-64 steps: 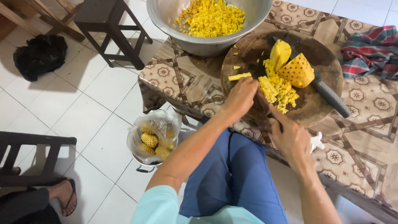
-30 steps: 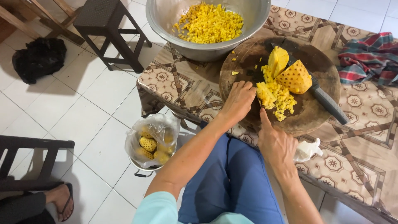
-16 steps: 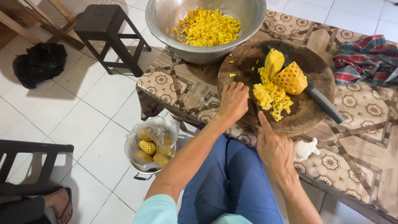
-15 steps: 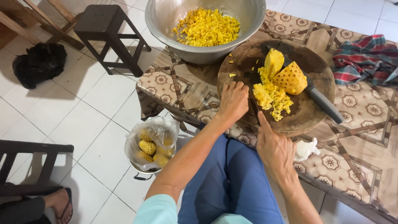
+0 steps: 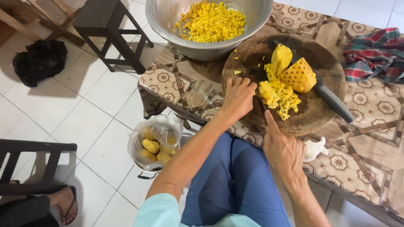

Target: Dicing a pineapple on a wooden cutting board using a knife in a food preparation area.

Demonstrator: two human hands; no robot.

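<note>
Yellow diced pineapple (image 5: 280, 96) lies heaped on the round wooden board (image 5: 324, 67). Left hand (image 5: 238, 97) rests flat at the board's left edge, fingers spread, holding nothing. Right hand (image 5: 284, 148) points its forefinger at the board's near rim; its grip cannot be made out. Knife (image 5: 332, 98) blade partly hidden behind pineapple pieces.

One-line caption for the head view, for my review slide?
Left hand and right hand rest at the round wooden cutting board bearing chopped yellow pineapple, a black-handled knife lying alongside.
</note>
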